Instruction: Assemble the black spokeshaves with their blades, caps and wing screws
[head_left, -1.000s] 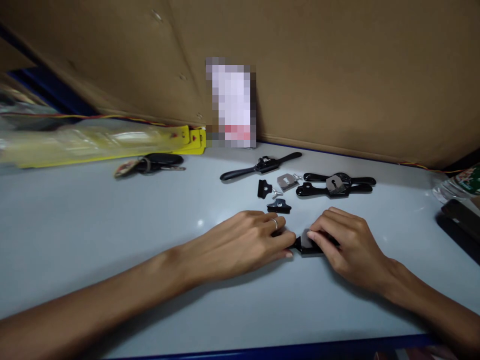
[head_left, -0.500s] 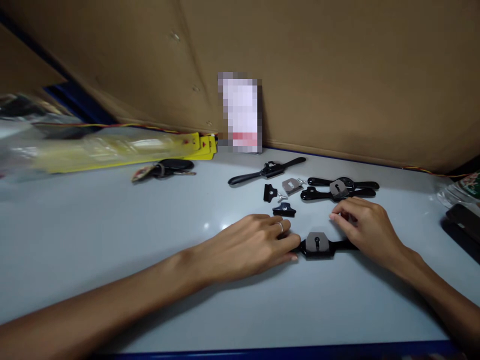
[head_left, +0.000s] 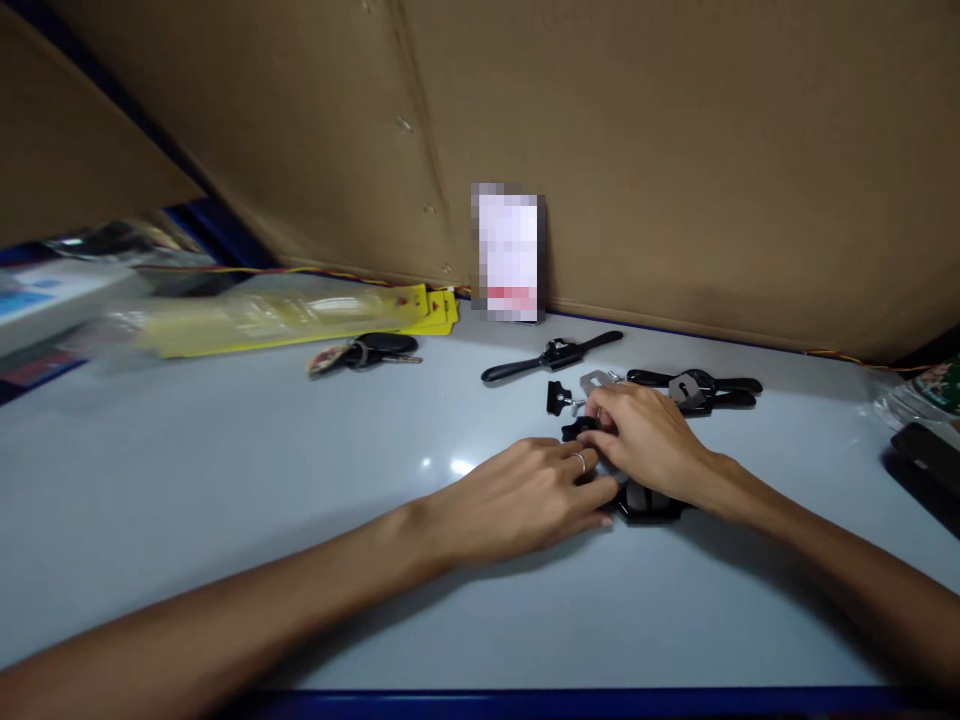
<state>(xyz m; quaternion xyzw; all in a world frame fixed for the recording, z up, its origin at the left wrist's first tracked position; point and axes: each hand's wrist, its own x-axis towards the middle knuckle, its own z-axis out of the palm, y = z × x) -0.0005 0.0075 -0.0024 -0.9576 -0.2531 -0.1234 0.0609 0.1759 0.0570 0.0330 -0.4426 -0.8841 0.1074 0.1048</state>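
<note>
A black spokeshave (head_left: 651, 505) with a grey blade lies on the pale table, mostly covered by my hands. My left hand (head_left: 536, 495), a ring on one finger, lies curled over the spokeshave's left handle and holds it down. My right hand (head_left: 649, 440) reaches across the tool, its bent fingers pinching at a small black cap piece (head_left: 573, 429) just behind it. What the fingertips grip is partly hidden. A second black cap (head_left: 556, 397), a loose grey blade (head_left: 595, 381) and small screws lie just beyond.
A bare spokeshave body (head_left: 551, 355) and two assembled spokeshaves (head_left: 709, 388) lie at the back. Keys (head_left: 367, 351) and yellow packets in plastic (head_left: 300, 315) sit to the left. A black object (head_left: 926, 460) is at the right edge. Cardboard walls (head_left: 675, 150) close the back.
My right hand left the spokeshave's right handle and moved left and back onto the small black cap. The left hand stayed on the left handle. The view shifted slightly left.
</note>
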